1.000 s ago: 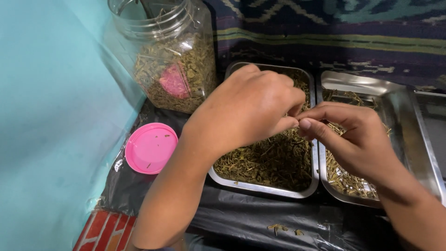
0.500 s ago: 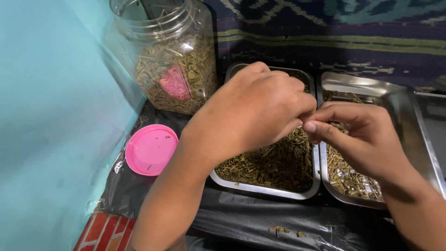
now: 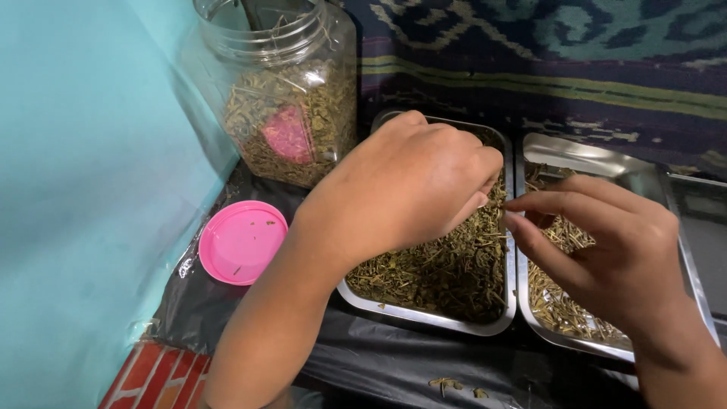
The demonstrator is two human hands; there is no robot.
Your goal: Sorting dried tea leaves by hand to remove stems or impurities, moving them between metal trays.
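1. Nearest the camera, a strip of red brick-patterned covering (image 3: 144,375) shows at the lower left edge, and a few dried bits lie loose on the black plastic sheet (image 3: 379,363) in front of the trays.
2. The left hand (image 3: 401,193) hangs over the left steel tray (image 3: 424,314), fingers curled down and pinched together; whether they grip a piece of the dried herb (image 3: 447,265) I cannot tell, as the fingertips are turned away.
3. The right hand (image 3: 606,250) is over the right steel tray (image 3: 560,337), thumb and forefinger drawn to a pinch near the rim between the two trays; what it nips is too small to make out.
4. The two trays stand side by side, rims touching, both holding the brownish-green dried herb.
5. A round pink lid (image 3: 242,241) lies flat on the sheet to the left of the trays, a few crumbs on it.
6. Behind the lid stands an open clear plastic jar (image 3: 291,83), part filled with the same herb, a pink label on its side.
7. A flat turquoise wall (image 3: 83,189) closes the left side, close by the jar and lid.
8. Farthest back, a dark patterned cloth (image 3: 568,53) with blue and green bands runs behind the trays.
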